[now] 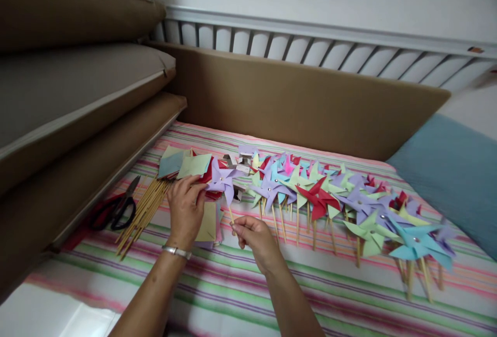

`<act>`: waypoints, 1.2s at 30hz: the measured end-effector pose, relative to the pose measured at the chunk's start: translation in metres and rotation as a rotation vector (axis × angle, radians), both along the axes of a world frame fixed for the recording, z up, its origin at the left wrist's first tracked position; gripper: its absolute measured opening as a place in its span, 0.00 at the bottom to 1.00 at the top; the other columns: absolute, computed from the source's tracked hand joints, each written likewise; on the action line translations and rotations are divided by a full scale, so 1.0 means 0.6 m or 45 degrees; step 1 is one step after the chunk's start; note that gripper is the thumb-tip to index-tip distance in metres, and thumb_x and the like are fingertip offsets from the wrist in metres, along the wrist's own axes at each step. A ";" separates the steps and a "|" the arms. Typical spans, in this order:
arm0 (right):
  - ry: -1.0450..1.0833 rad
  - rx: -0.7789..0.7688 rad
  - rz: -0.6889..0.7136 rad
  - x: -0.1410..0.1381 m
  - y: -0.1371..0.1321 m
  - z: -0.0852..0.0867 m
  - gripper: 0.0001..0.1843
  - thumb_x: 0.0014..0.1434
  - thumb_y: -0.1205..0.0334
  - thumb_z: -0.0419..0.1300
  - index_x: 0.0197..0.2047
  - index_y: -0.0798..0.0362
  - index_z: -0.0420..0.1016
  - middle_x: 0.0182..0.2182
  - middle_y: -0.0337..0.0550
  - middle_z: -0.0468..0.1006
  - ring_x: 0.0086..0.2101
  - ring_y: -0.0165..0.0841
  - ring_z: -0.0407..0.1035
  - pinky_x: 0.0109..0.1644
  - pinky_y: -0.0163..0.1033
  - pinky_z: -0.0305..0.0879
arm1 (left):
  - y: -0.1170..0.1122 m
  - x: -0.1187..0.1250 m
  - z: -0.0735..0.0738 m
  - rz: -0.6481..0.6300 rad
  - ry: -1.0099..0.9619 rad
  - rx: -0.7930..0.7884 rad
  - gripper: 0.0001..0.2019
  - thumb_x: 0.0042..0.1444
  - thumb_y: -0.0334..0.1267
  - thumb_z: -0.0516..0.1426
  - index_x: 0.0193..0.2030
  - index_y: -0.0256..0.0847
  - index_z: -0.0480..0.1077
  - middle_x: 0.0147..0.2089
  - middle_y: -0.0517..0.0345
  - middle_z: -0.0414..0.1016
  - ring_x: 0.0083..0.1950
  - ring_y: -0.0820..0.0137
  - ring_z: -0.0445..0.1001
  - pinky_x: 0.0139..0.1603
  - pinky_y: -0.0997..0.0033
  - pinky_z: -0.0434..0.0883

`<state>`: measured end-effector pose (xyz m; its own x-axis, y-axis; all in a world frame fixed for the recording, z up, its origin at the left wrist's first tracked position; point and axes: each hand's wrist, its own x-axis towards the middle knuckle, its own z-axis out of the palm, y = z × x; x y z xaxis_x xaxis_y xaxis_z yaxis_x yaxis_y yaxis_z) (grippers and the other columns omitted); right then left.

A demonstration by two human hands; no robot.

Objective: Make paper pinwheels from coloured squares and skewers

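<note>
My right hand (254,238) pinches the thin wooden stick (231,214) of a lilac paper pinwheel (222,179), holding it tilted above the striped cloth. My left hand (187,203), with a silver bracelet at the wrist, is just left of that pinwheel. Its fingers are loosely bent and apart, the tips near or at the pinwheel's left blade; contact is unclear. Behind the left hand lie green and blue paper squares (173,161). More paper squares (207,223) lie between my hands, beside the left wrist.
Several finished pinwheels (318,197) spread across the right side. Loose wooden sticks (145,213) and black-handled scissors (126,205) lie at left on the striped cloth (233,285). Stacked cushions (77,93) rise at left; a brown panel (279,104) stands behind.
</note>
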<state>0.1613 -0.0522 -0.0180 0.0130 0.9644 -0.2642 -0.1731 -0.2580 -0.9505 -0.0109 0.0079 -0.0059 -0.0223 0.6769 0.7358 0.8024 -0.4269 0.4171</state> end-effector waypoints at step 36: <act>-0.450 0.242 -1.047 0.324 -0.236 -0.058 0.10 0.45 0.56 0.62 0.25 0.55 0.72 0.14 0.31 0.65 0.17 0.25 0.57 0.21 0.32 0.55 | -0.185 0.060 -0.146 -0.689 0.411 -0.224 0.14 0.56 0.47 0.51 0.41 0.42 0.72 0.42 0.51 0.74 0.43 0.62 0.70 0.45 0.61 0.66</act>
